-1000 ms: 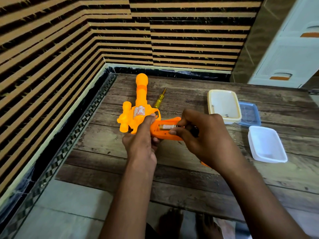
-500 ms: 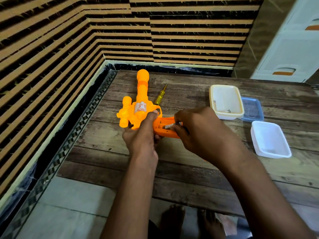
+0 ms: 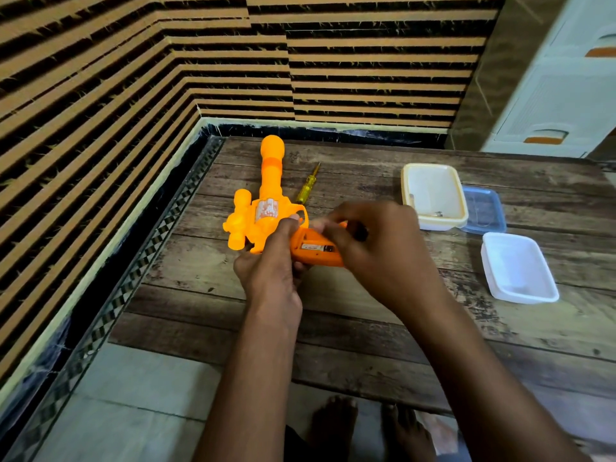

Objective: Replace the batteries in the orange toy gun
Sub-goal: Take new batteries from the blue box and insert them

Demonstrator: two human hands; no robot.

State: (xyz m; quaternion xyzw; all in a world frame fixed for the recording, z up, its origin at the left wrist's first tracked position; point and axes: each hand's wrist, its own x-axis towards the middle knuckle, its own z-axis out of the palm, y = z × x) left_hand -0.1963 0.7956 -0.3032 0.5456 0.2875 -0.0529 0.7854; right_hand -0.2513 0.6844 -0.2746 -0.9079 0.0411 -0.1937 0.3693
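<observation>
The orange toy gun lies on the wooden table, barrel pointing away from me. My left hand grips it at the trigger and handle. The handle's battery compartment faces up, uncovered, and a battery lies inside it. My right hand hovers over the handle's far side, fingertips pinched at the compartment edge, with a small dark cylinder, seemingly a second battery, tucked between its fingers. The rest of the handle is hidden under that hand.
A yellow-handled screwdriver lies just right of the barrel. To the right stand a cream tub with small bits inside, a blue lid and a white tub. Striped walls close the left and back.
My right fingers have lifted from pressing the battery into the compartment and moved to its far edge; the battery now lies uncovered inside. My left hand keeps its hold.
</observation>
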